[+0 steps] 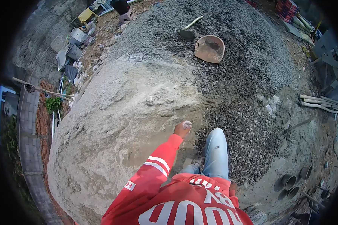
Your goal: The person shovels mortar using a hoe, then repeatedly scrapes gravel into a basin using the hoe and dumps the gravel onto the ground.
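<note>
My left hand, at the end of a red sleeve with white stripes, hangs in front of me over the edge of the pale sand pile. Its fingers are curled, and something whitish shows at them; whether it is a held thing or dust I cannot make out. Only a sliver of my right hand shows beside my hip, its fingers hidden. Farther ahead, a tan scoop-shaped basin lies on the dark gravel. Close to it is a hoe with a light handle.
Several dark buckets stand at the lower right. Pale poles lie at the right edge. Along the left run a brick and block wall and scattered clutter. My bent knee is over the gravel's edge.
</note>
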{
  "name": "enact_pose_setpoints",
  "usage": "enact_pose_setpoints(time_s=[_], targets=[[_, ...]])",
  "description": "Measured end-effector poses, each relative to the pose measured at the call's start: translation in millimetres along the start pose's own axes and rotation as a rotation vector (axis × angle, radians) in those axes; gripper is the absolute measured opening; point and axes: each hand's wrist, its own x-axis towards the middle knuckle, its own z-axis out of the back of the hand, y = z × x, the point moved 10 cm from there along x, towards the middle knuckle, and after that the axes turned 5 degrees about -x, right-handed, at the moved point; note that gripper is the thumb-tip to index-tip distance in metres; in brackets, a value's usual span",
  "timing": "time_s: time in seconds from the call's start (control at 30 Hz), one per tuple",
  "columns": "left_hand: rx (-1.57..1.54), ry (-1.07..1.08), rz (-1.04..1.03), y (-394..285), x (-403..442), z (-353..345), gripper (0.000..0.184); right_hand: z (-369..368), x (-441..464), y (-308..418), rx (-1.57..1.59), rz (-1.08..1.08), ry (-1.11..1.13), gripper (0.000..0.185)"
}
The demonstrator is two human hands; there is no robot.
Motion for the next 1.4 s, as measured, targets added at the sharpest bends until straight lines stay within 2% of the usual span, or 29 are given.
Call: enact_pose_setpoints(time_s=[0.03, 0.1, 0.2, 0.23, 0.33, 0.37, 0.4, 0.47, 0.5, 0.57, 0.6, 0.63, 0.67, 0.7, 0.73, 0.77, 0.8, 0.83, 0.87, 0.9, 0.93, 0.97, 1.0, 1.03, 1.1, 1.17, 1.23, 1.33, 1.4], targets=[[0.008, 0.005, 0.018, -5, 17, -3, 0.020, -6, 20, 3, -0.001, -0.016, 0.012, 0.025], [-0.066, 0.041, 0.008, -15, 59, -7, 0.022, -31, 64, 34, -0.127, 0.116, 0.070, 0.028], [0.181, 0.076, 0.105, -19, 110, -5, 0.025, -61, 131, 50, -0.329, -0.012, 0.121, 0.027], [0.312, 0.076, 0.046, 13, 134, -1, 0.027, -66, 155, 65, -0.374, -0.043, 0.157, 0.026], [0.170, -0.004, 0.283, 88, 157, 28, 0.024, -63, 229, 122, -0.566, -0.112, 0.294, 0.024], [-0.016, 0.003, 0.594, 146, 149, 36, 0.027, -59, 255, 147, -0.659, -0.118, 0.353, 0.023], [-0.399, 0.021, 0.728, 219, 134, 40, 0.028, -52, 282, 174, -0.769, -0.105, 0.419, 0.023], [-0.108, -0.052, 1.035, 247, 114, 75, 0.039, -32, 341, 224, -0.995, -0.035, 0.515, 0.024], [-0.127, -0.050, 1.077, 231, 125, 69, 0.039, -17, 383, 260, -1.032, -0.014, 0.489, 0.025], [0.460, -0.176, 1.078, 180, 180, 114, 0.059, 34, 489, 362, -0.691, -0.081, 0.141, 0.025], [0.236, -0.244, 1.109, 167, 206, 111, 0.077, 53, 536, 438, -0.441, 0.101, 0.058, 0.022], [0.369, -0.132, 1.104, 124, 258, 111, 0.075, 53, 582, 484, -0.007, 0.010, 0.151, 0.023], [0.281, -0.279, 0.913, 70, 313, 114, 0.076, 77, 597, 610, -0.024, 0.215, 0.086, 0.026], [0.270, -0.365, 0.598, -37, 379, 118, 0.079, 68, 642, 666, -0.019, 0.307, 0.153, 0.026], [0.308, -0.367, 0.537, -86, 421, 120, 0.075, 71, 670, 737, -0.249, 0.513, 0.041, 0.023], [0.344, -0.363, 0.477, -113, 454, 119, 0.073, 65, 712, 778, -0.393, 0.543, -0.061, 0.021], [0.378, -0.342, 0.417, -122, 482, 115, 0.076, 53, 731, 843, -0.385, 0.395, 0.121, 0.019], [0.412, -0.319, 0.358, -128, 505, 111, 0.080, 42, 759, 898, -0.651, 0.543, 0.014, 0.019], [0.399, -0.329, 0.380, -139, 525, 111, 0.080, 15, 807, 928, -0.625, 0.556, 0.093, 0.019], [0.534, -0.335, 0.466, -158, 542, 115, 0.083, 10, 819, 982, -0.571, 0.465, 0.061, 0.018], [0.673, -0.330, 0.546, -171, 558, 122, 0.086, -12, 817, 1054, -0.735, 0.812, -0.010, 0.016], [0.666, -0.320, 0.556, -177, 573, 125, 0.086, -11, 787, 1119, -0.563, 0.603, 0.062, 0.015], [0.702, -0.264, 0.600, -177, 590, 126, 0.089, -35, 790, 1158, -0.449, 0.503, 0.192, 0.016], [0.738, -0.205, 0.636, -172, 609, 128, 0.091, -61, 815, 1188, -0.443, 0.803, 0.054, 0.023], [0.794, -0.158, 0.665, -163, 645, 138, 0.085, -111, 832, 1236, -0.401, 0.882, -0.013, 0.023], [0.810, -0.194, 0.801, -162, 676, 173, 0.079, -161, 829, 1285, -0.552, 0.942, -0.112, 0.032], [0.815, -0.173, 0.777, -145, 694, 189, 0.075, -226, 844, 1310, -0.570, 0.817, 0.141, 0.037], [0.834, -0.166, 0.757, -172, 727, 221, 0.067, -310, 879, 1326, -0.723, 0.793, 0.087, 0.034], [0.823, -0.156, 0.725, -176, 744, 233, 0.064, -367, 900, 1331, -0.846, 0.932, 0.030, 0.029]])
